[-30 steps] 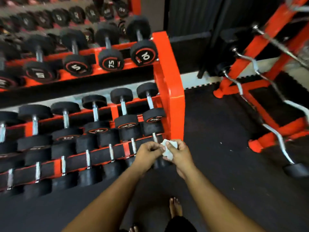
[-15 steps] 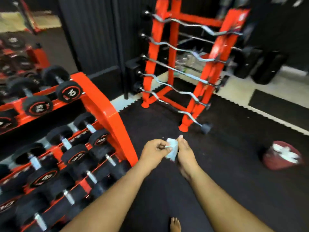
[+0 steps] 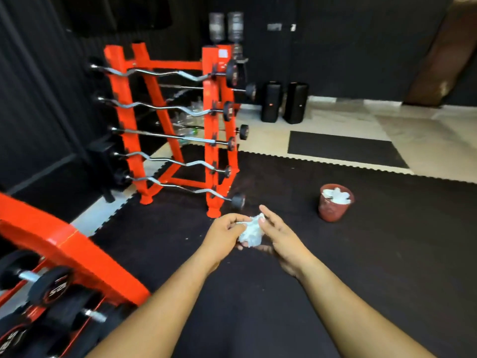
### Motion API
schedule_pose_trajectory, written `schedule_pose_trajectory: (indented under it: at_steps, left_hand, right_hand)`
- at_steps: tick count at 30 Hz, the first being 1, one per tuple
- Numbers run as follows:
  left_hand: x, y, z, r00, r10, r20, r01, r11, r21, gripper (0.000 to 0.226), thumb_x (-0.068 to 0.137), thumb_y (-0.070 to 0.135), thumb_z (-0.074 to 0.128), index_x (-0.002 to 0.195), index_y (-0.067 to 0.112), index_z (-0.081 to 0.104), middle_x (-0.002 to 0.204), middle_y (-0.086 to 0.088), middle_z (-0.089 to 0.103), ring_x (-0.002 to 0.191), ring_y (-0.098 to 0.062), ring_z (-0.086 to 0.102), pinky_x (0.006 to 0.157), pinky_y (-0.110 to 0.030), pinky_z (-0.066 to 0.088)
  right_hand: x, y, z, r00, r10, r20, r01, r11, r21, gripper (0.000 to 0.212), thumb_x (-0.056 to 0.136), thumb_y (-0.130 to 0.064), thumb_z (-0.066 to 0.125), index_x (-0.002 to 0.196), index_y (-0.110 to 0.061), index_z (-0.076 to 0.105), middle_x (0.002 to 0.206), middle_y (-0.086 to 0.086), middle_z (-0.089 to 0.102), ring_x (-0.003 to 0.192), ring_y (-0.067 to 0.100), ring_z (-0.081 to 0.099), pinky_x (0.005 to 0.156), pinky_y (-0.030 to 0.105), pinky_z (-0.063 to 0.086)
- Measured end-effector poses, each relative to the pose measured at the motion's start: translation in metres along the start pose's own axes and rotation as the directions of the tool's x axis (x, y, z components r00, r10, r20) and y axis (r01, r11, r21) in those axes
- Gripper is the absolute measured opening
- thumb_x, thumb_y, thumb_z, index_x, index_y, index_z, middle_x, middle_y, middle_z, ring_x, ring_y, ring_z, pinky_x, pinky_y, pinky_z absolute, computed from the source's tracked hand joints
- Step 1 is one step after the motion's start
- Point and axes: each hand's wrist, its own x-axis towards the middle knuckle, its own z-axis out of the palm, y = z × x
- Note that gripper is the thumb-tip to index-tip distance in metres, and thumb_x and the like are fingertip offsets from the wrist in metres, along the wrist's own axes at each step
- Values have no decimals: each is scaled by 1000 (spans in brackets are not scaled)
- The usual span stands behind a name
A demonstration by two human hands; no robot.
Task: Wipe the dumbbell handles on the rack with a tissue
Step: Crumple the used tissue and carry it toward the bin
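A crumpled white tissue (image 3: 251,232) sits between both hands above the black floor mat. My left hand (image 3: 225,232) pinches its left side with curled fingers. My right hand (image 3: 277,235) touches its right side, index finger stretched out. The orange dumbbell rack (image 3: 64,244) fills the bottom left corner, well to the left of my hands. Only a few black dumbbells (image 3: 44,288) with steel handles show on it.
An orange barbell rack (image 3: 214,140) with several curl bars stands ahead on the left. A red bin (image 3: 335,202) full of white tissues sits on the black mat (image 3: 387,254) to the right of my hands. Two black speakers (image 3: 284,102) stand by the far wall.
The view has swung right, away from the dumbbell rack toward the barbell rack and the red bin. Both hands stay together on the tissue, which looks more crumpled now.
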Motion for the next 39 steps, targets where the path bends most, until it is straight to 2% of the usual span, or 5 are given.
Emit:
schedule_pose_trajectory:
  at_steps: [14, 18, 24, 29, 39]
  left_hand:
    - [95, 24, 230, 1000, 12, 7, -11, 999, -41, 18, 103, 10, 54, 112, 20, 65, 97, -18, 68, 61, -21, 63, 52, -32, 51]
    - [128, 22, 270, 1000, 16, 6, -16, 999, -44, 15, 103, 17, 59, 113, 27, 63, 94, -10, 64, 61, -18, 62, 52, -32, 50]
    - [193, 24, 316, 986, 4, 169, 0, 1000, -28, 17, 100, 27, 64, 116, 32, 65, 102, -11, 67, 84, -17, 69, 61, -27, 55]
    - [266, 32, 349, 972, -63, 228, 104, 979, -174, 22, 102, 31, 61, 123, 23, 61, 96, -6, 70, 66, -11, 65, 59, -28, 55]
    - [389, 29, 388, 818, -178, 547, 219, 976, -11, 15, 96, 24, 72, 108, 14, 73, 94, -4, 77, 80, -12, 66, 81, -37, 59]
  right_hand:
    - [-10, -42, -253, 916, -246, -317, 3, 794, -608, 35, 90, -44, 69, 72, -18, 53, 65, -9, 54, 59, 3, 47, 56, 22, 37]
    - [4, -44, -296, 902, -235, -362, -31, 801, -598, 34, 89, -41, 71, 73, -18, 51, 70, -10, 55, 64, 6, 50, 59, 25, 38]
    - [47, -54, -333, 971, -125, -205, -25, 796, -605, 63, 87, -49, 73, 142, -34, 46, 130, -22, 54, 120, -3, 53, 100, 22, 43]
    - [110, -68, -372, 909, -201, -364, -44, 824, -565, 12, 90, -35, 72, 99, -28, 68, 91, -7, 74, 83, 7, 70, 79, 32, 57]
    - [213, -87, -429, 726, -73, -684, -67, 982, -176, 21, 91, -30, 74, 98, -13, 64, 88, 12, 73, 75, 15, 67, 71, 35, 55]
